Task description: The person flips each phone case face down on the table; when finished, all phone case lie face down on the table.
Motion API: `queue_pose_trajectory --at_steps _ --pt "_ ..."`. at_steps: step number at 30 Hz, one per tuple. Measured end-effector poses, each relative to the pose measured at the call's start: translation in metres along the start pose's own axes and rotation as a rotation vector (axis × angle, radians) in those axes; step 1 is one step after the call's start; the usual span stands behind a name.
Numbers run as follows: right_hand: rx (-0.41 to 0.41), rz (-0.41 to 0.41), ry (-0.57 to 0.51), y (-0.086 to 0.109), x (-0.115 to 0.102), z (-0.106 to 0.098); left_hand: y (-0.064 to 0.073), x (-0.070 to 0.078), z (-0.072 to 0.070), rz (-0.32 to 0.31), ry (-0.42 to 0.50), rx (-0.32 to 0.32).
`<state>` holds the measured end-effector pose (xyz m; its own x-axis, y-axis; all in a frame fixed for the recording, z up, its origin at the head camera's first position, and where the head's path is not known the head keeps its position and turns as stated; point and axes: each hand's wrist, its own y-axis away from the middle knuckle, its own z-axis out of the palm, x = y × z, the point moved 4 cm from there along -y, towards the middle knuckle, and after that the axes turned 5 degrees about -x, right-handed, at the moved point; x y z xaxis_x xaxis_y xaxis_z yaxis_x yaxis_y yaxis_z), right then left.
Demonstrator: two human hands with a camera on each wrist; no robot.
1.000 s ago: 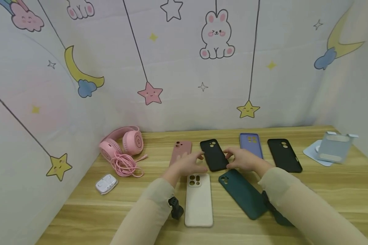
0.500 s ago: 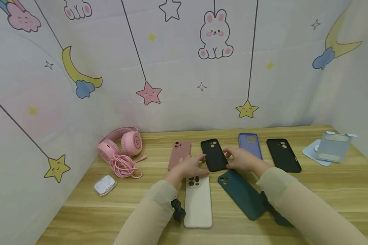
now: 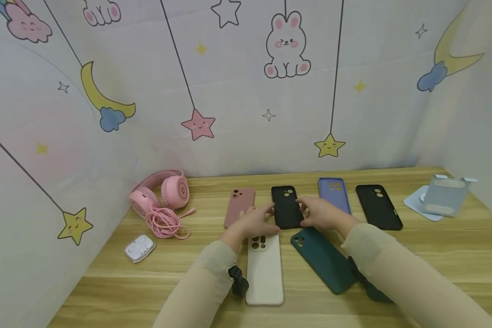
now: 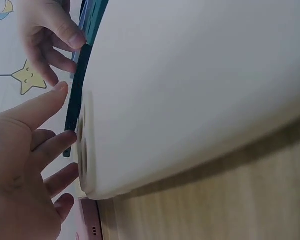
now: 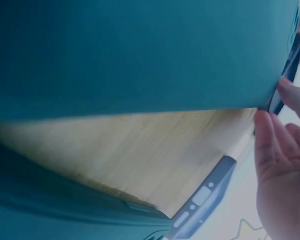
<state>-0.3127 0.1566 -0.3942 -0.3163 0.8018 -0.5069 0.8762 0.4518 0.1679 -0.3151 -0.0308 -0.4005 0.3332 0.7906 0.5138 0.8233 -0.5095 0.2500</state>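
Observation:
A black phone case [image 3: 286, 209] lies flat on the table between both hands. At its left edge, my left hand [image 3: 252, 223] touches the side with loosely spread fingers; the left wrist view also shows those fingers at the edge. My right hand [image 3: 325, 212] holds the right edge near the lower corner, its thumb over the case in the right wrist view. Nearer the front lie a white phone case [image 3: 265, 278] and a dark green phone case [image 3: 325, 262]. A pink phone case [image 3: 240, 202] lies beside my left hand, a purple phone case [image 3: 335, 193] behind my right.
Pink headphones [image 3: 175, 191] with a coiled cable and a small white boxed item [image 3: 140, 248] are at left. Another black phone case [image 3: 379, 207] and a pale blue stand [image 3: 447, 196] are at right. Another dark green case [image 3: 377, 294] lies partly under the right sleeve.
The black phone case between my hands has turned from slanted to nearly straight, its camera end shifting slightly right. Both hands stay at its sides; the view shifts slightly.

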Motion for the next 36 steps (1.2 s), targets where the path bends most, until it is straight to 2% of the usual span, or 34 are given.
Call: queue_pose_trajectory --at_steps 9,16,26,36 --pt "0.003 0.029 -0.064 0.0 0.0 -0.004 -0.002 0.006 -0.005 0.076 0.067 0.043" --pt "-0.033 -0.008 -0.161 0.0 -0.004 -0.005 -0.001 0.013 -0.01 0.138 0.087 0.067" --pt "-0.061 -0.025 -0.249 -0.001 -0.006 -0.003 0.001 0.018 -0.012 0.184 0.102 0.065" --pt "-0.06 -0.017 -0.304 0.003 -0.003 -0.004 0.0 0.02 -0.012 0.224 0.15 0.024"
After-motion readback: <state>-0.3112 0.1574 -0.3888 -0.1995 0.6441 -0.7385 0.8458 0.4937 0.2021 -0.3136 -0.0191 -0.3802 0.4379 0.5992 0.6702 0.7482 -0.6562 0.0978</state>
